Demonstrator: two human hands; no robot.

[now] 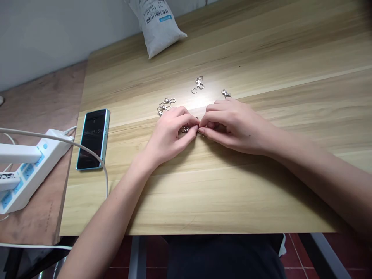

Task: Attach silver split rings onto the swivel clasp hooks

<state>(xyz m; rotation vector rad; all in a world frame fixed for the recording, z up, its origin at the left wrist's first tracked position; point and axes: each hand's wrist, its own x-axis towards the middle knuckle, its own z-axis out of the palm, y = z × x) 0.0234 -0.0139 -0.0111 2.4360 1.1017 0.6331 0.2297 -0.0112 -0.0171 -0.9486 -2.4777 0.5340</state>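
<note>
My left hand and my right hand meet fingertip to fingertip over the table, both closed in a pinch. Inside the curl of my left hand shows a small silver key ring clasp, partly covered by the fingers. Whatever my right fingertips pinch is hidden. Several silver swivel clasps with rings lie just beyond my left hand. Farther back are another swivel clasp and a loose split ring. One more clasp lies just past my right knuckles.
The wooden table has a phone with a timer on its left side. A white cable crosses the phone, near a white power strip. A white plastic parcel lies at the back by the wall.
</note>
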